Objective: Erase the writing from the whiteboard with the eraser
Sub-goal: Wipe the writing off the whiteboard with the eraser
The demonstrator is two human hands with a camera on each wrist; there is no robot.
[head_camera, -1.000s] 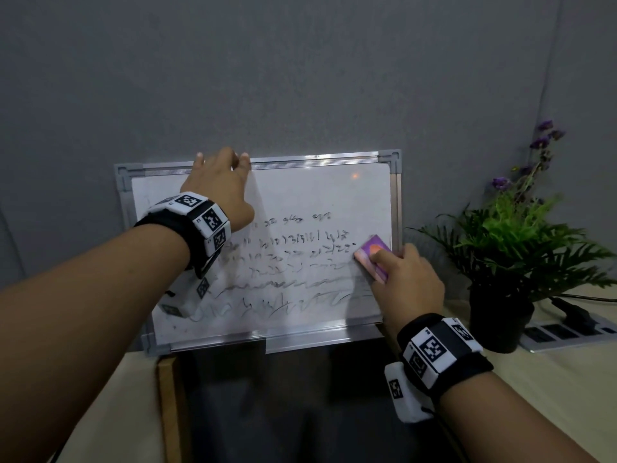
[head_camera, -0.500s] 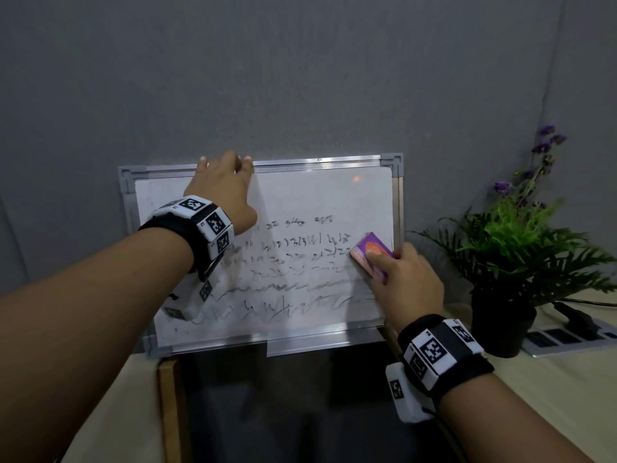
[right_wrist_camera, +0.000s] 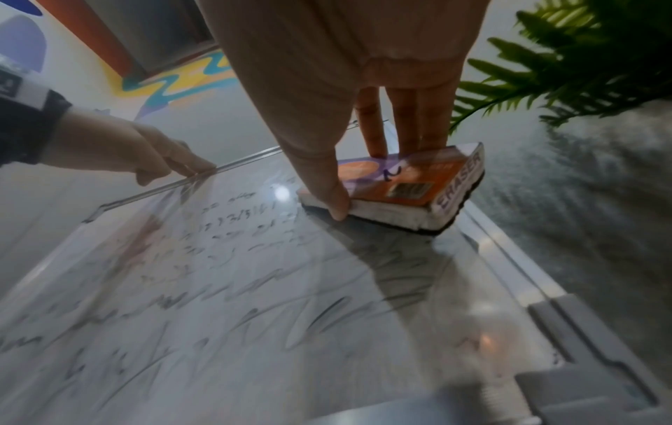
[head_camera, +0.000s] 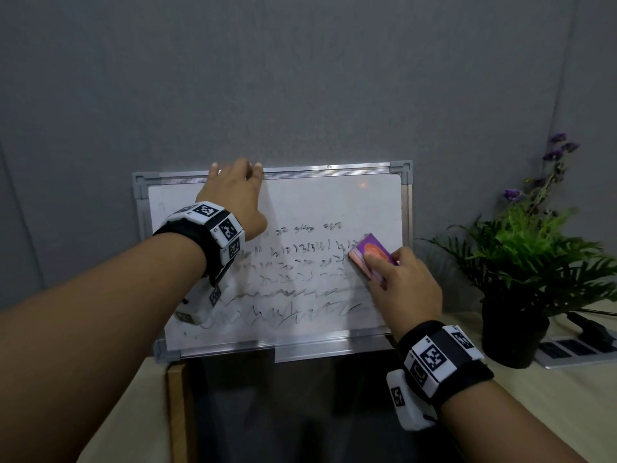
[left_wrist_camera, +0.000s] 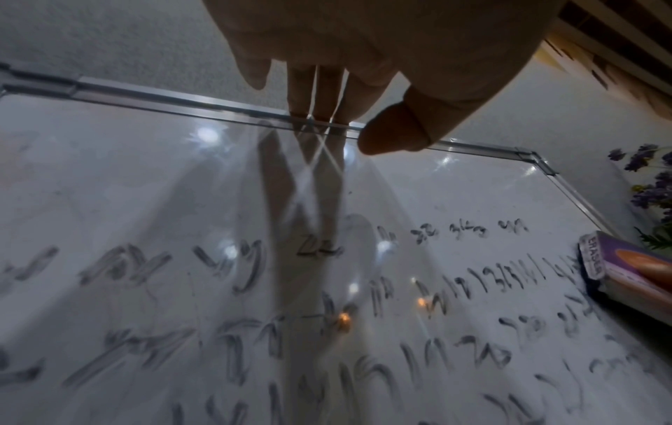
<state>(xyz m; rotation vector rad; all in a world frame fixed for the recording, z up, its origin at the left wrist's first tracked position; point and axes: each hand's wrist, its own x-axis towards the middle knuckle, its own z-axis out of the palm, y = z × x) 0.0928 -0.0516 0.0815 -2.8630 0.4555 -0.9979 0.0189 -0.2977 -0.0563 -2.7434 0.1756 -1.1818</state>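
A white whiteboard [head_camera: 317, 202] with a metal frame leans upright against the grey wall; several rows of smeared black writing [head_camera: 300, 262] cover its middle and lower part. My left hand [head_camera: 233, 185] rests with straight fingers on the top frame edge, also shown in the left wrist view [left_wrist_camera: 320, 95]. My right hand [head_camera: 400, 282] grips the purple and orange eraser [head_camera: 372, 250] and presses it flat on the board near the right edge. In the right wrist view the thumb and fingers clamp the eraser [right_wrist_camera: 411, 189] from both sides, dark felt down on the board [right_wrist_camera: 254, 287].
A potted fern with purple flowers [head_camera: 521, 262] stands just right of the board. Behind it a power strip with a plug [head_camera: 581, 342] lies on the pale table [head_camera: 551, 412]. A dark panel [head_camera: 300, 412] sits below the board's bottom edge.
My right hand has slid the eraser a little left and up across the writing. My left hand has stayed on the top frame.
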